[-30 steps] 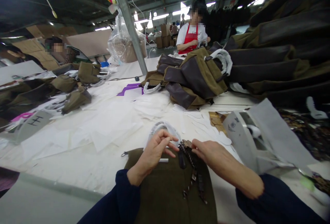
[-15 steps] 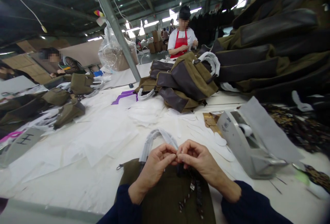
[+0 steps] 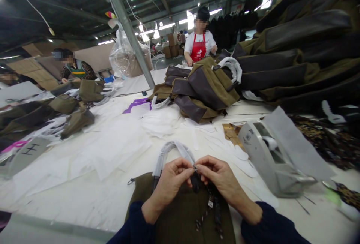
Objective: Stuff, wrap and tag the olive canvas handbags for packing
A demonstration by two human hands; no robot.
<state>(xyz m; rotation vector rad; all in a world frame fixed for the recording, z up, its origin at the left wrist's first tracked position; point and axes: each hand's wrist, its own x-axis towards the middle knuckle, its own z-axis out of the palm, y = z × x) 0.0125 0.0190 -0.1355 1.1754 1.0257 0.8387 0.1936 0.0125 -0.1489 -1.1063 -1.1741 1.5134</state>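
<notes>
Head view: my left hand (image 3: pixel 171 181) and right hand (image 3: pixel 222 179) nearly meet above near olive bag (image 3: pixel 180 214), thumb and forefinger of each pinched on small metallic piece (image 3: pixel 195 168). Wrapped handle (image 3: pixel 159 158) arches at bag's far edge. Patterned cord (image 3: pixel 199 223) lies on bag. Grey dispenser (image 3: pixel 264 161) stands right; piled bags (image 3: pixel 206 86) far, on white table (image 3: pixel 92 195).
</notes>
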